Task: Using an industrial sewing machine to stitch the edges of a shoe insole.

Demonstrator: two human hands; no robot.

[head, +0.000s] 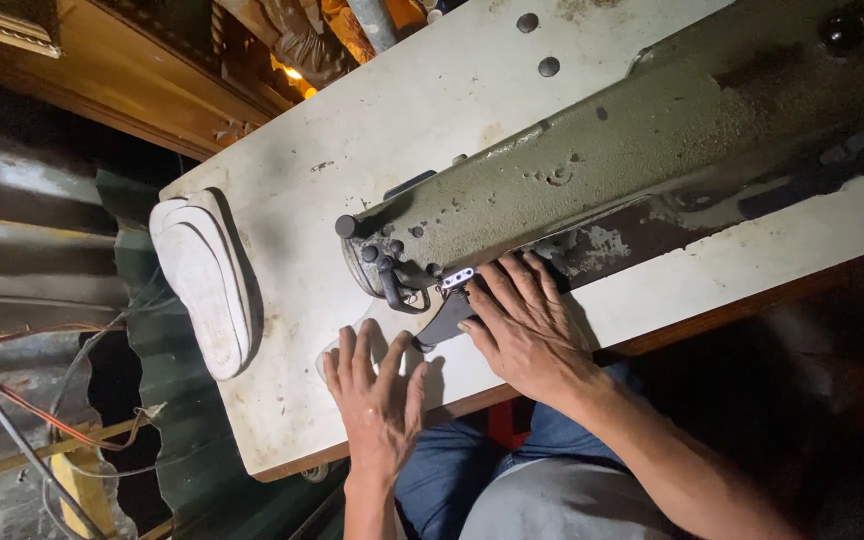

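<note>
I'm getting just the one head view, looking steeply down from close above the white table [402, 110], which is running diagonally from upper right to lower left. The sewing machine [602, 160] is filling the upper right, and my lap is showing at the bottom edge.

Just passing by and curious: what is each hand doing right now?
Left hand: open, flat on the white piece on the table.
Right hand: open, fingers pressing the dark piece at the sewing machine.
</note>
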